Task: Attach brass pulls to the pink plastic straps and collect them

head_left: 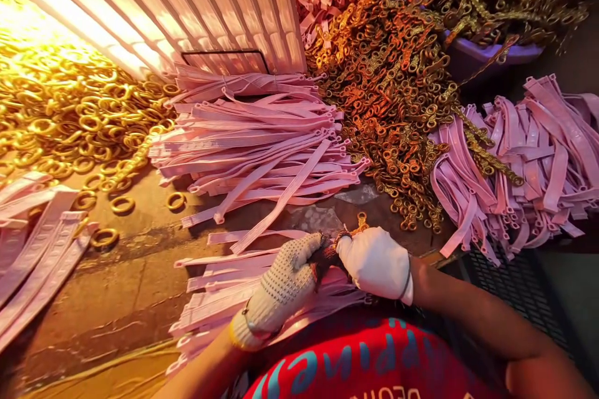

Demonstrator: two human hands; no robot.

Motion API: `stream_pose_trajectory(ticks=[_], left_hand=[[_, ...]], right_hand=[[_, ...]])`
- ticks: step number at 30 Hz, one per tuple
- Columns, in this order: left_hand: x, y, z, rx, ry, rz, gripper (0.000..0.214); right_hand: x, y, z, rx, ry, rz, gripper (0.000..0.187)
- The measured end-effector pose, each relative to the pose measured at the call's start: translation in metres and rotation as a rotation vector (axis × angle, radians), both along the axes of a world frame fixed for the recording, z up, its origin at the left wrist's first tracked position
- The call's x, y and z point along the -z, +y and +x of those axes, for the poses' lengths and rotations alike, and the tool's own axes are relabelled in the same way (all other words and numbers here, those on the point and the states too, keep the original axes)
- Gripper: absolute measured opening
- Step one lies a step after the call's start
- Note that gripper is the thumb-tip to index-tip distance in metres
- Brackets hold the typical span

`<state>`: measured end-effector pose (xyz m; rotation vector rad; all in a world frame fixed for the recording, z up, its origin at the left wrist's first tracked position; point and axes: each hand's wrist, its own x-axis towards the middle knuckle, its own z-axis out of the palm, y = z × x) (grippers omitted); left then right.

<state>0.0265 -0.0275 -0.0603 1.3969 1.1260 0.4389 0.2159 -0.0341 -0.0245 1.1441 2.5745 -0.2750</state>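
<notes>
My left hand [292, 280], in a dotted knit glove with dark fingertips, is closed in front of my chest. What its fingers pinch, if anything, is hidden. My right hand [377, 262], in a white glove, meets it fingertip to fingertip. From the right fingers sticks up a small gold-coloured piece with a ring end [362, 220]. Below and around my left hand lie flat pink straps [224, 293], some running under the wrist. Just beyond the hands is a larger pile of pink straps [262, 143] with small loops at their ends.
Gold rings [88, 106] are heaped at the left under a bright light. Gold ring-ended pieces [393, 93] form a pile at the back right, beside a purple basin [491, 53]. A ribbed pink panel [224, 6] stands behind. More straps [538, 156] lie right.
</notes>
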Motion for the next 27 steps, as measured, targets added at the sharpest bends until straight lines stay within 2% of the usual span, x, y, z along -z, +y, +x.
stream_pose_trajectory(ticks=[3, 6, 8, 10, 15, 20, 22, 25, 27], left_hand=[[-0.003, 0.004, 0.000, 0.010, -0.015, -0.013, 0.030], [-0.007, 0.003, 0.003, -0.047, -0.054, -0.114, 0.044], [-0.011, -0.001, 0.006, -0.090, -0.069, -0.145, 0.049], [-0.014, -0.005, 0.009, -0.115, -0.065, -0.135, 0.047], [-0.015, -0.013, 0.010, -0.125, 0.012, 0.033, 0.032], [-0.001, -0.010, 0.006, -0.017, 0.098, 0.167, 0.017], [0.000, -0.006, 0.003, 0.048, 0.098, 0.181, 0.021], [-0.002, 0.004, -0.014, 0.153, 0.078, 0.222, 0.027], [0.000, 0.010, -0.041, 0.090, 0.126, 0.292, 0.025]], right_hand=[[0.002, 0.002, 0.000, 0.033, 0.024, 0.053, 0.007], [0.003, 0.001, 0.001, 0.119, 0.095, 0.170, 0.010], [0.004, -0.002, 0.000, 0.208, 0.121, 0.238, 0.015], [0.004, -0.005, -0.001, 0.238, 0.112, 0.260, 0.018], [0.004, -0.006, 0.004, 0.071, 0.076, 0.171, 0.014], [0.010, -0.007, 0.010, -0.097, 0.115, 0.141, 0.010], [0.012, -0.007, 0.009, -0.129, 0.104, 0.163, 0.014], [0.012, -0.008, 0.010, -0.146, 0.108, 0.190, 0.018], [0.011, -0.010, 0.014, -0.093, 0.127, 0.220, 0.019]])
